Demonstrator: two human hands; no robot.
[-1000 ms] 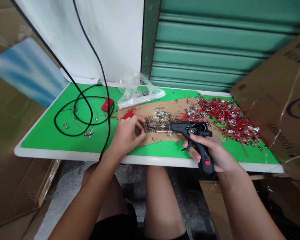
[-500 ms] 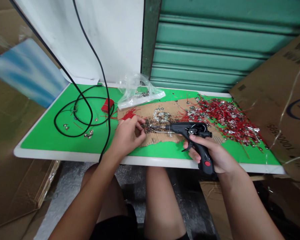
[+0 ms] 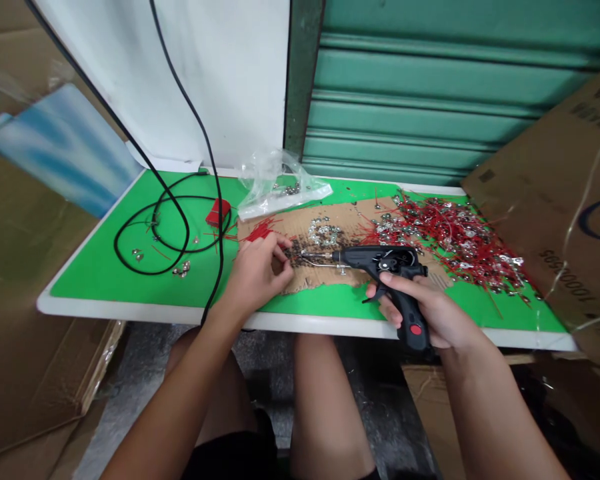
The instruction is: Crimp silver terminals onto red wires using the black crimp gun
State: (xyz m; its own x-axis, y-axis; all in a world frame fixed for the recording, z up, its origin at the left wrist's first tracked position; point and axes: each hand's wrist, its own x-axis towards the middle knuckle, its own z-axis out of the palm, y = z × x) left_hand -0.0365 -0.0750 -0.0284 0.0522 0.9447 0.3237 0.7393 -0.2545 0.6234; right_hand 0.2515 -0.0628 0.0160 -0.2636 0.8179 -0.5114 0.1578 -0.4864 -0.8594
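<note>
My right hand point(image 3: 420, 307) is wrapped round the grip of a black soldering gun point(image 3: 380, 260), whose metal tip points left over a scorched piece of cardboard point(image 3: 325, 277). Close to that tip, my left hand point(image 3: 260, 270) is closed in a pinch; whatever its fingertips hold is too small to make out. Just behind the left hand lies a bunch of short red wires point(image 3: 263, 229). A small group of shiny metal pieces point(image 3: 325, 231) sits on the cardboard beyond the gun.
A large heap of red wires with metal pieces point(image 3: 460, 233) covers the table's right side. Behind the cardboard lies a clear plastic bag point(image 3: 285, 187). Left are a coiled black cable point(image 3: 117, 247) and a red bundle point(image 3: 217, 212). A cardboard box point(image 3: 555, 200) stands at the right edge.
The whole view has shifted slightly, with the scene now a little further right and lower. Both hands and the soldering gun keep nearly the same positions over the cardboard.
</note>
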